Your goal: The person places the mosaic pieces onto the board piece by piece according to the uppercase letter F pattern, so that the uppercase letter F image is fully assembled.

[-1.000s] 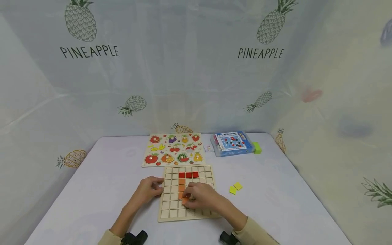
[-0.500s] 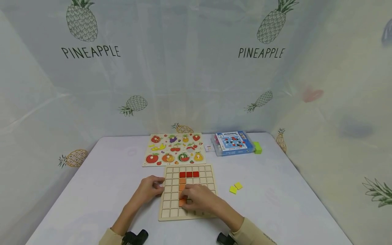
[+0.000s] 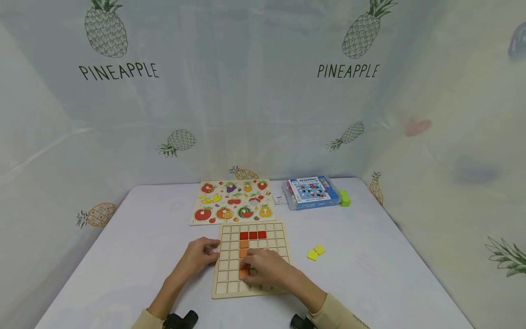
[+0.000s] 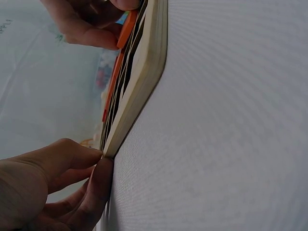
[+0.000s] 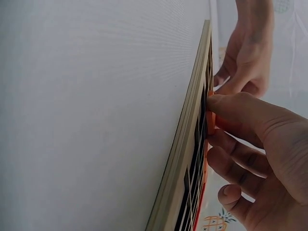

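A wooden grid board (image 3: pixel 222 276) lies on the white table. Thumb and fingers of my left hand (image 3: pixel 197 254) hold its left edge; the left wrist view shows the fingertips right at the rim. Over the board's lower middle, my right hand (image 3: pixel 269 266) pinches an orange square tile (image 3: pixel 244 274), also visible as an orange tile (image 4: pixel 126 30) in the left wrist view. That tile lines up with a column of orange tiles (image 3: pixel 244 244), partly hidden by the right fingers. Above the column runs a row of red tiles (image 3: pixel 253 236).
Two yellow tiles (image 3: pixel 312 255) lie on the table right of the board. Behind it are a fruit picture puzzle (image 3: pixel 213 214), a small card (image 3: pixel 280 200), a blue boxed set (image 3: pixel 312 192) and a green block (image 3: pixel 344 198). A pineapple-print curtain (image 3: pixel 246 105) encloses the table.
The right hand has shifted slightly left, bringing the pinched orange tile from a tilted position into line at the lower end of the orange column. The left hand stays at the board's edge.
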The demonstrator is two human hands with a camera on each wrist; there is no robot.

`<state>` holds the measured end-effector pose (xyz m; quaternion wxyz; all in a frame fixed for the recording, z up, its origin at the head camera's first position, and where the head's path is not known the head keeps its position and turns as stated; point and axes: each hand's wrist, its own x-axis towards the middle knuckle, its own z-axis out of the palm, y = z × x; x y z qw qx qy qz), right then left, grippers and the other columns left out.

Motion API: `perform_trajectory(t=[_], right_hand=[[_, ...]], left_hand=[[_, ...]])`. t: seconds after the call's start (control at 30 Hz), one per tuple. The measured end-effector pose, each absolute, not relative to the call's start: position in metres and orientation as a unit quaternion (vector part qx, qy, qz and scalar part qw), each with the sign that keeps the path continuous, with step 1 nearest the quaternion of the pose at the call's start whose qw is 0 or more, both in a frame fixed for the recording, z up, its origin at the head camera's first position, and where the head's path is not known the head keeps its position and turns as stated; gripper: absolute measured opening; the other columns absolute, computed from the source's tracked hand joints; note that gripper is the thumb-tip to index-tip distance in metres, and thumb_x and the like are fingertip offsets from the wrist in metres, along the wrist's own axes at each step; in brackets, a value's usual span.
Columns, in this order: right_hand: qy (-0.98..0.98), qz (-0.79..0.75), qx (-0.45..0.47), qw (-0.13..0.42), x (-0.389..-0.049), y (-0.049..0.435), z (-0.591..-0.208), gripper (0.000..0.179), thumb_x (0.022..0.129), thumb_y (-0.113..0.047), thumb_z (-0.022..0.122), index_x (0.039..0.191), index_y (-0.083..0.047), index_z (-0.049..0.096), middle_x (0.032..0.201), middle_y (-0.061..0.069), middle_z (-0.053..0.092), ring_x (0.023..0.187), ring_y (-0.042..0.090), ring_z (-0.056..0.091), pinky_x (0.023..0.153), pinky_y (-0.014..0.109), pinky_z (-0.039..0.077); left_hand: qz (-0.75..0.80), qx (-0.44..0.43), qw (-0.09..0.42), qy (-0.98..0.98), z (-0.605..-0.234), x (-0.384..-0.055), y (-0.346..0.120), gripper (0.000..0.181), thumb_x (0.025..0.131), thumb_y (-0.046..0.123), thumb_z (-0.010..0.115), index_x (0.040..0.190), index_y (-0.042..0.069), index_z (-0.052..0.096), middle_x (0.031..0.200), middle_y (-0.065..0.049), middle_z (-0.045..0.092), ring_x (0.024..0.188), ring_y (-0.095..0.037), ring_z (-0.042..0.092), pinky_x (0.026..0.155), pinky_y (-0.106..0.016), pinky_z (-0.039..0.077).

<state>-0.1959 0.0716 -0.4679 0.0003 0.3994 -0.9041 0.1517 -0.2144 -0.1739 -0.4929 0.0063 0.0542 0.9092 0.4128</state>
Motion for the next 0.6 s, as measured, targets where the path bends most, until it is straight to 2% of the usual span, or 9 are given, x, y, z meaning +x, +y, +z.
perform_trajectory(t=[0.27, 0.43, 0.6], right_hand=[[-0.905, 0.162, 0.394, -0.001, -0.196, 0.076, -0.467, 0.018, 0.085, -0.034, 0.075, 0.1, -0.025, 0.075, 0.092, -0.014, 0.063, 0.071, -0.005, 0.048, 0.067, 0.013, 0.044], [-0.906, 0.176, 0.386, -0.007, -0.197, 0.085, -0.465, 0.018, 0.085, -0.033, 0.074, 0.101, -0.024, 0.075, 0.093, -0.013, 0.065, 0.076, -0.006, 0.054, 0.066, 0.012, 0.045], [-0.916, 0.194, 0.352, -0.015, -0.201, 0.106, -0.462, 0.022, 0.084, -0.032, 0.075, 0.103, -0.023, 0.074, 0.097, -0.012, 0.067, 0.077, -0.002, 0.055, 0.068, 0.016, 0.046]], left_hand=[[0.411, 0.058, 0.003, 0.91, -0.495, -0.216, -0.173, 0.036, 0.08, 0.005, 0.077, 0.115, 0.001, 0.071, 0.099, -0.008, 0.066, 0.07, -0.008, 0.058, 0.056, -0.019, 0.049], [0.415, 0.047, 0.007, 0.909, -0.495, -0.215, -0.175, 0.035, 0.08, 0.004, 0.077, 0.115, 0.002, 0.071, 0.096, -0.006, 0.065, 0.069, -0.009, 0.058, 0.056, -0.019, 0.048], [0.421, 0.046, 0.015, 0.906, -0.496, -0.216, -0.174, 0.035, 0.08, 0.005, 0.077, 0.115, 0.002, 0.071, 0.096, -0.006, 0.065, 0.069, -0.009, 0.059, 0.056, -0.02, 0.049]])
